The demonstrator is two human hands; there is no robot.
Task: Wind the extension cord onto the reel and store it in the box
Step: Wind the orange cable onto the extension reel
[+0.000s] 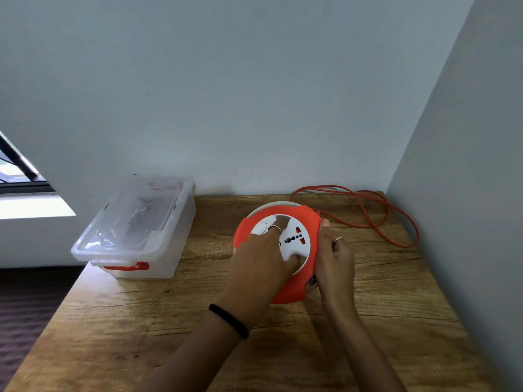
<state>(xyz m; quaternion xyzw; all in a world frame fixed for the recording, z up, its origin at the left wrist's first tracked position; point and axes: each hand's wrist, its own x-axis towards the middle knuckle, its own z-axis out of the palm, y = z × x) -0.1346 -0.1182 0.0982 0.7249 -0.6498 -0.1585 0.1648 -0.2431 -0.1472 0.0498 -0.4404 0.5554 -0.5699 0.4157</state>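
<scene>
A round orange reel [310,222] with a white socket face lies flat on the wooden table [141,321]. My left hand [263,256] lies on top of the white face, with a finger and the thumb dipped into recesses of the disc. My right hand [335,256] grips the reel's right rim, thumb on the orange edge. Loose orange cord [390,219] runs from the reel in loops toward the back right corner. The clear plastic box [135,227], lid on, orange latch in front, stands at the table's left edge.
A wall runs along the table's back edge and another wall closes the right side. Left of the table the floor drops away below a window sill. Bare tabletop lies in front of the reel and between reel and box.
</scene>
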